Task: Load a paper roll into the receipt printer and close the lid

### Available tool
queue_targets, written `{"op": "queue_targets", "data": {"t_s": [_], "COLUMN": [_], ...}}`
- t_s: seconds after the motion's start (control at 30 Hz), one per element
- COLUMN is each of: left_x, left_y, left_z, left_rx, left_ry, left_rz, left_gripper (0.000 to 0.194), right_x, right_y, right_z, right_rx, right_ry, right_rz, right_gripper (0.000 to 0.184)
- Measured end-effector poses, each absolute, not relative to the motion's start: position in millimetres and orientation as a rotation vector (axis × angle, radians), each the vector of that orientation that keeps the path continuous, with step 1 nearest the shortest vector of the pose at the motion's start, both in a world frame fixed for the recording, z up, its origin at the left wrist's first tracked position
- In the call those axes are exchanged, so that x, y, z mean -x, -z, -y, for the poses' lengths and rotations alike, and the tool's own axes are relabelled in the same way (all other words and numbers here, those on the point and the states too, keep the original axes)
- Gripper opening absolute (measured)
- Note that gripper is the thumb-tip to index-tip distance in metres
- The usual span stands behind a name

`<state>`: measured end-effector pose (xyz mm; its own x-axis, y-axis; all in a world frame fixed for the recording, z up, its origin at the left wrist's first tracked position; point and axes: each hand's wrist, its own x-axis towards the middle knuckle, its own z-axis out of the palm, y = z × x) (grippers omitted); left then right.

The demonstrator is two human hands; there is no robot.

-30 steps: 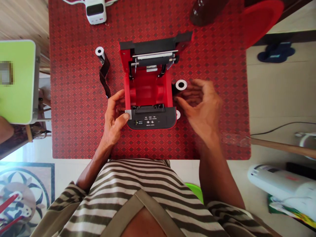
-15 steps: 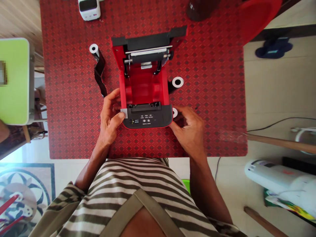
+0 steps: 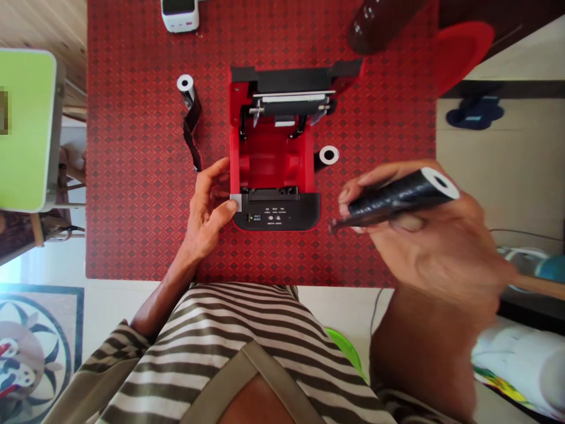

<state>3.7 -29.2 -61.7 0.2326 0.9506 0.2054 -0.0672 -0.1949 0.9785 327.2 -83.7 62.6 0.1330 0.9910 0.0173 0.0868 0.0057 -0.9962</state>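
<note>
A red and black label printer stands on the table with its lid raised, showing a bare red bay inside. My left hand grips its left front corner, thumb on the grey tab and fingers along the side. Off to the right, my right hand is closed around a black ribbon roll with a white-ended core. The roll is held up and tilted, clear of the printer. Close by the printer's right side rests another ribbon roll. A partly unwound ribbon roll lies to the left, its black strip trailing toward me.
All this is on a table with a red patterned cover. At the far left stands a small white device; a dark bottle is at the far right. A red stool and a green-topped table flank the table.
My right hand has left the printer's right side and swung up and rightward, now with a ribbon roll in it. The left hand keeps its place on the printer. The view has shifted slightly.
</note>
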Motion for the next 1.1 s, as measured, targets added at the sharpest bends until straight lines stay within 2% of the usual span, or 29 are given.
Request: {"op": "queue_targets", "data": {"t_s": [0.1, 0.23, 0.47, 0.57, 0.7, 1.1], "left_x": [-2.8, -3.2, -9.2, -12.0, -11.9, -11.5], "left_y": [61.9, 59.6, 59.7, 58.2, 54.4, 49.5], "left_z": [32.4, 34.7, 38.6, 40.4, 41.1, 41.9], "left_rx": [-1.437, -1.448, -1.404, -1.367, -1.361, -1.381], "left_ry": [-1.163, -1.141, -1.148, -1.146, -1.138, -1.132], "left_rz": [-0.913, -0.898, -0.913, -0.936, -0.929, -0.937], "left_gripper": [0.081, 0.079, 0.077, 0.081, 0.081, 0.081], "right_x": [-323.6, -318.8, -290.3, -281.5, -276.8, -273.6], "right_y": [-79.7, -94.8, -90.8, -75.0, -58.7, -63.6], "right_z": [75.3, 60.4, 17.5, 7.1, 1.1, 1.8], "right_rx": [1.435, 1.52, 1.413, 1.469, 1.539, 1.533], "right_ry": [-1.052, -0.967, -0.591, -0.529, -0.512, -0.546], "right_rz": [1.45, 1.76, 2.216, 2.276, 2.225, 2.291], "right_gripper": [0.029, 0.045, 0.023, 0.021, 0.026, 0.006]}}
